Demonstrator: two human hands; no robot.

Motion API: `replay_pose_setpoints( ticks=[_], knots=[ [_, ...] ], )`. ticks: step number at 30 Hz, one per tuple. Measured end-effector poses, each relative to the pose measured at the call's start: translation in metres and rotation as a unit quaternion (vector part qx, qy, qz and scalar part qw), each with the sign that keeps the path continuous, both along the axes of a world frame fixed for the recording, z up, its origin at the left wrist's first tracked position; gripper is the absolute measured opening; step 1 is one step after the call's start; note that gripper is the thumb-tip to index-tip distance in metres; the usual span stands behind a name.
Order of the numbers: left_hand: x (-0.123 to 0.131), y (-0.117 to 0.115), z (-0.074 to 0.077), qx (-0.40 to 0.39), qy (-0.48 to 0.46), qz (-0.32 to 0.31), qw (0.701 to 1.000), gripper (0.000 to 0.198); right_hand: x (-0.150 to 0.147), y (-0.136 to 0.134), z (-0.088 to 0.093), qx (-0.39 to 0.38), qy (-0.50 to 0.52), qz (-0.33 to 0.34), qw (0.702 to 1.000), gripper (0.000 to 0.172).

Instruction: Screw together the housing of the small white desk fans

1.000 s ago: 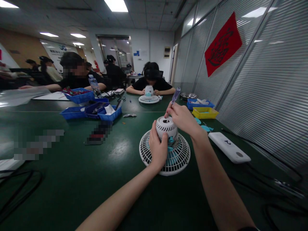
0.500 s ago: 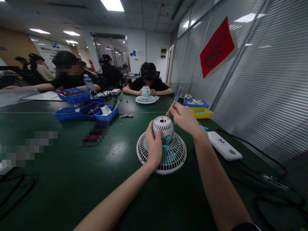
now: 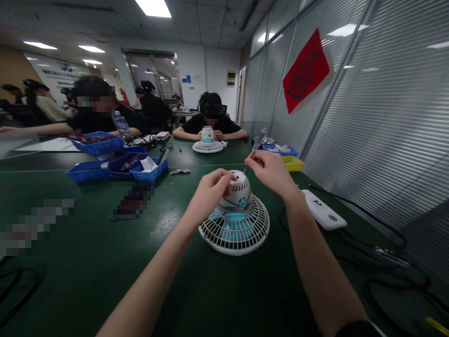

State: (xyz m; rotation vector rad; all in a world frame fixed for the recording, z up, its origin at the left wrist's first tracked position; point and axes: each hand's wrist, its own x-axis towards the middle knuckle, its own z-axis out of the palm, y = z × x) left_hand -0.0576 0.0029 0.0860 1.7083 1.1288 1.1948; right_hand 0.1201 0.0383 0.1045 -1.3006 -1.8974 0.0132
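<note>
A small fan (image 3: 255, 234) lies with its white grille face down in front of me. Its rounded white motor housing (image 3: 233, 201) points up, with slots round the top and a pale blue piece on the side. My right hand (image 3: 268, 169) pinches a screwdriver (image 3: 260, 138) with a clear purplish handle; the thin shaft slants down to the housing's top edge. Over the left part of that top is my left hand (image 3: 213, 187), fingertips bunched together beside the opening. Whatever they may pinch is hidden.
Blue bins (image 3: 149, 172) with parts stand at the left back, near a bottle (image 3: 122, 128). A yellow bin (image 3: 293, 164) is at right. Nearer lie a white power bank-like block (image 3: 324, 209) and black cables (image 3: 368, 290). Across the table a person handles a similar fan (image 3: 208, 146).
My left hand has left its grip round the housing's side and moved up onto its top, fingers bunched. The right hand keeps the screwdriver at the top edge. The view has shifted slightly.
</note>
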Motion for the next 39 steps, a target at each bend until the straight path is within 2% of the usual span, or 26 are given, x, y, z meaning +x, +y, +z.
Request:
replay_pose_setpoints(
  ticks=[3,5,7,10,15,21,28,33,36,39],
  knots=[
    [-0.008,-0.006,0.006,-0.004,0.147,-0.099,0.984,0.020,-0.001,0.000,-0.001,0.002,0.036,0.007,0.999,0.016],
    [-0.010,-0.008,0.005,0.007,0.227,-0.119,0.967,0.018,-0.002,0.000,-0.002,0.008,0.061,0.014,0.998,0.017],
    [-0.010,-0.007,0.000,0.014,0.263,-0.135,0.955,0.015,-0.003,0.000,-0.002,0.011,0.072,0.017,0.997,0.018],
    [-0.009,-0.003,-0.008,0.029,0.277,-0.141,0.950,0.009,-0.004,-0.002,-0.002,0.019,0.074,0.013,0.997,0.017],
    [-0.012,0.005,-0.019,0.070,0.258,-0.090,0.959,0.013,-0.004,-0.006,0.000,0.027,0.116,0.035,0.992,0.018],
    [-0.014,0.007,-0.012,0.031,0.254,-0.099,0.962,0.012,-0.002,-0.008,-0.002,0.001,0.149,0.093,0.984,0.045],
    [-0.015,0.009,-0.004,-0.024,0.158,-0.091,0.983,0.019,-0.005,-0.014,0.003,-0.019,0.149,0.121,0.981,0.057],
    [-0.013,0.012,-0.005,-0.087,0.014,-0.045,0.995,0.021,-0.006,-0.016,0.006,-0.051,0.126,0.184,0.973,0.045],
    [-0.011,0.011,-0.004,-0.136,-0.056,0.001,0.989,0.021,-0.006,-0.016,0.004,-0.075,0.094,0.231,0.965,0.042],
    [-0.011,0.010,-0.001,-0.171,-0.101,0.007,0.980,0.025,-0.008,-0.015,0.003,-0.092,0.055,0.256,0.961,0.036]
  ],
)
